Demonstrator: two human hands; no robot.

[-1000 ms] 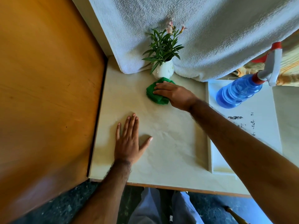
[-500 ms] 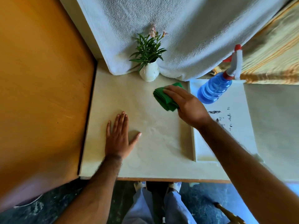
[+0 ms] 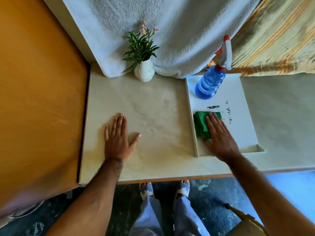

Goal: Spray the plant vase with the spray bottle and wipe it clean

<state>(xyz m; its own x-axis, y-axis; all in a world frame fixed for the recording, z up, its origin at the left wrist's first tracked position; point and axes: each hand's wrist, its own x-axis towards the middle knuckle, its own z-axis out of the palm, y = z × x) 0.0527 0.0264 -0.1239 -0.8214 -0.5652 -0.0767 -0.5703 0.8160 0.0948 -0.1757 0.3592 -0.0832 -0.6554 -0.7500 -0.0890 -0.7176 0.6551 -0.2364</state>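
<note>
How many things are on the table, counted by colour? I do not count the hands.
Green: 1, the cloth
Blue: 1, the spray bottle
White: 2, the plant vase and the tray
Total: 4

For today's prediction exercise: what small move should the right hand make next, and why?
Probably lift off the green cloth. The right hand lies flat on it inside the white tray, beside the spray bottle, far from the vase.
</note>
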